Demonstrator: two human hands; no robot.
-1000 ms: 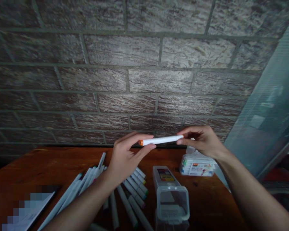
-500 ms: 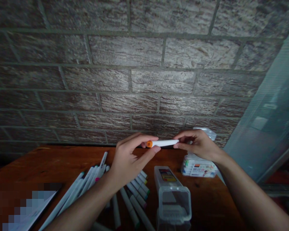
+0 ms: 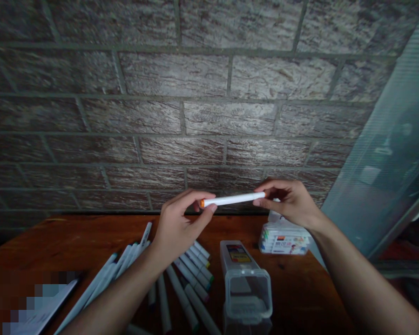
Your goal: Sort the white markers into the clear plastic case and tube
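Both my hands hold one white marker [image 3: 232, 200] level above the wooden table [image 3: 56, 242]. My left hand [image 3: 179, 228] pinches its orange-capped left end between thumb and fingers. My right hand [image 3: 289, 202] pinches the other end. Below my left hand lie several loose white markers [image 3: 192, 274] with coloured caps. A clear plastic marker case [image 3: 246, 284] lies on the table between my forearms, and it looks empty. Under my right hand stands a second clear case [image 3: 282, 239] filled with markers.
A brick wall [image 3: 195, 116] rises right behind the table. A frosted glass panel [image 3: 387, 153] leans at the right. More white markers [image 3: 104, 284] fan out at the left, beside a blurred sheet of paper [image 3: 38, 309] at the table's near left corner.
The marker was turned end-on toward me half a second ago and is level and side-on again now. Both hands kept their grip and stayed in nearly the same place.
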